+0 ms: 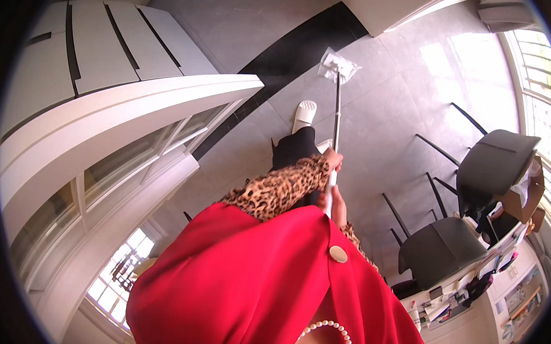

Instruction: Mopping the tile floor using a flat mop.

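Observation:
A flat floor mop with a slim metal pole (pixel 336 121) runs straight out ahead of me. Its head wears a white cloth pad (pixel 335 66), which rests on the grey tiles beside a black floor strip (pixel 292 46). My left hand (pixel 334 160), coming from a leopard-print sleeve, is closed around the pole just above the white handle (pixel 332 179). Lower on that handle, nearer my body, my right hand (pixel 337 204) wraps it, slightly blurred. The handle's end is hidden by my red garment (pixel 252 281).
My foot in a white slipper (pixel 305 113) stands left of the pole. Two dark chairs, one near (pixel 438 248) and one farther (pixel 493 158), line a cluttered table (pixel 435 312) at right. A cardboard box (pixel 530 197) sits behind them. At left is a white-framed glazed door (pixel 133 152).

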